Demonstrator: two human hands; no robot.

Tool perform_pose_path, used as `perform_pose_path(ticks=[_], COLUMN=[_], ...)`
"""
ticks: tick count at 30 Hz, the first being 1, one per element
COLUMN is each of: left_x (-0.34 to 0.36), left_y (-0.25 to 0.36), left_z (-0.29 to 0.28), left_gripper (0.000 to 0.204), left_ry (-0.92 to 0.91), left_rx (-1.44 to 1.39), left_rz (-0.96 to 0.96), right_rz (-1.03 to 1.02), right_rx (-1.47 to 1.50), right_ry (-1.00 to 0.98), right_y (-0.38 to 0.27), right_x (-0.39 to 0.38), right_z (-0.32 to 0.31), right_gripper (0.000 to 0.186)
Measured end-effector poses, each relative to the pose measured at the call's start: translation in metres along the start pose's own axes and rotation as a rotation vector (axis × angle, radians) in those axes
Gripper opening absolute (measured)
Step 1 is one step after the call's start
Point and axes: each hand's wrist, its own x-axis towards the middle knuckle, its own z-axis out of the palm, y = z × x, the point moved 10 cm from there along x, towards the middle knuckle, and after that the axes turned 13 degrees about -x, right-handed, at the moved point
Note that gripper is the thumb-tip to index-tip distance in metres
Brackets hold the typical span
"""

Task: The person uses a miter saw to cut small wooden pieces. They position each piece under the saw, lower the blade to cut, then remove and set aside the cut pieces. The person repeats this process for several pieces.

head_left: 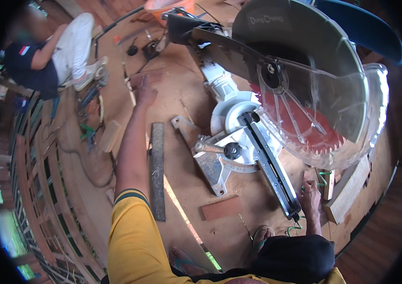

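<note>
My left arm stretches forward across the wooden boards. At its end, my left hand (147,93) reaches to a flat reddish wooden block (156,75), fingers extended over its near edge. My right hand (310,199) is low on the right, with its fingers closed at a small wooden block (309,175); part of the grip is hidden. Between my hands stands a miter saw (243,113), its round red toothed blade (300,118) raised behind a clear guard. A loose reddish wooden block (221,208) lies in front of the saw base.
A dark flat bar (158,170) lies beside my left forearm. A pale timber piece (347,191) and green coiled cord (324,179) are by my right hand. Another person (54,57) sits at the far left. An orange bucket (167,8) stands at the back. Gaps run between the boards.
</note>
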Motion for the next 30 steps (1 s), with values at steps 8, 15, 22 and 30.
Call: perform_pose_path(ticks=[8,15,22,30], left_x=[-0.023,-0.149,-0.185,-0.336], left_y=[-0.056,-0.008,0.063,0.419], left_z=[0.037,-0.01,-0.151,-0.302], left_gripper=[0.068,0.051,0.04,0.041], left_ry=[-0.128,-0.016,0.37,0.0], left_rx=[-0.529,-1.368,-1.506,-1.201], left_rz=[0.054,-0.224,0.034,1.031], right_rz=[0.005,-0.023,-0.205,0.137], right_rx=[-0.024,0.033,0.189,0.575], right_ry=[-0.188,-0.038,-0.027,0.415], right_y=[0.016,0.023,-0.004,0.134], right_x=[0.01,0.005,0.005,0.075], right_z=[0.02,0.011,-0.021,-0.09], right_gripper=[0.054,0.032,0.025,0.023])
